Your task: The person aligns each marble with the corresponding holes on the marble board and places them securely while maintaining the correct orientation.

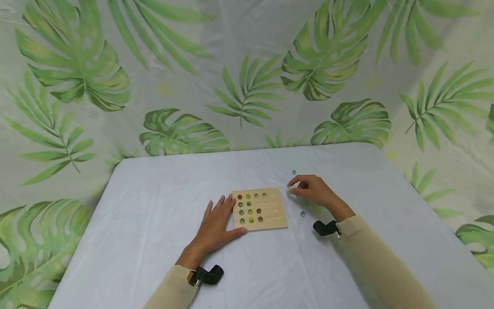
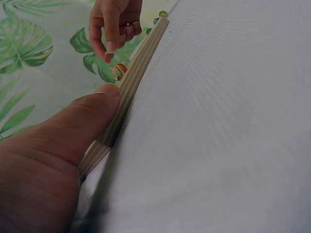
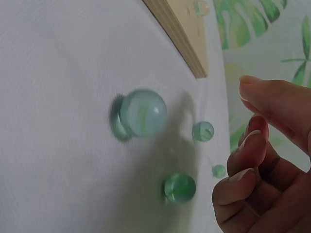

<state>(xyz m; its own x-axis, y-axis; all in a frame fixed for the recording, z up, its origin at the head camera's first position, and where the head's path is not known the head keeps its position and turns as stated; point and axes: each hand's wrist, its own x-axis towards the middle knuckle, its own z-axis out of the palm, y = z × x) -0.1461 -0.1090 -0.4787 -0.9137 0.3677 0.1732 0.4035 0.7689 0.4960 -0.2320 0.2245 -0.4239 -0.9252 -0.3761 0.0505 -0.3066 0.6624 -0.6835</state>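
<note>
My left hand [image 1: 215,226] lies against the left side of a small wooden board [image 1: 278,206], fingers spread along its edge and thumb at its near corner. The board has rows of round hollows, and several brown, yellow-green and green marbles [image 1: 250,211] sit in the left columns. Off the board's far right corner, my right hand [image 1: 314,190] pinches a small pale, clear marble [image 1: 288,187] between thumb and forefinger. The thumb hides it in the right wrist view, where the other fingers [image 3: 235,187] are curled in.
Several loose marbles lie right of the board: a pale blue-green one [image 3: 143,112] near my right wrist, a green one [image 3: 180,188], and a far one [image 1: 294,172]. A white cloth [image 1: 154,240] covers the table. A leaf-patterned curtain [image 1: 254,128] hangs behind.
</note>
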